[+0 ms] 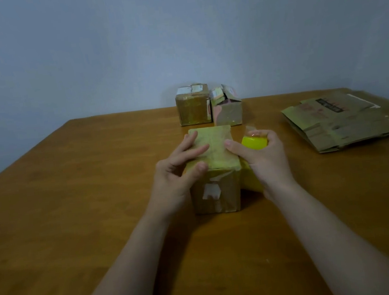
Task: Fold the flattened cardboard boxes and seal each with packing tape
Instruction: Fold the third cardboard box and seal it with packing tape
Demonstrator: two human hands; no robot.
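Pressing down on the near box, tape roll at its right side

Edges and room: the wooden table [74,211] runs back to a plain wall [174,27]. Its far edge sits against that wall and its left edge slants off toward the near left. The left half of the top and the near strip under both forearms are bare wood. At the far edge, just right of centre, the left folded box [193,108] and the right folded box [228,112] stand touching side by side; the right one looks tilted. A narrow gap of table separates them from the near box [214,191]. The flattened cardboard [347,121] lies stacked on the right, well apart from the hands, and reaches the frame's right side.

Task thing and fingers: the near box stands upright mid-table, a torn white label [210,191] on its front face and its top covered in yellowish tape.
- The left hand [177,171] lies over the top's left part, fingers [195,151] straight and slightly spread, flat on the top. The thumb rests on the near top edge.
- The right hand [263,158] is just beside the box's right side, fingers curled round the yellow tape roll [254,142]. Its thumb [233,146] reaches across onto the top's right edge.
- A yellow patch shows below the right palm against the box's right side; cannot tell whether it is tape or part of the roll.
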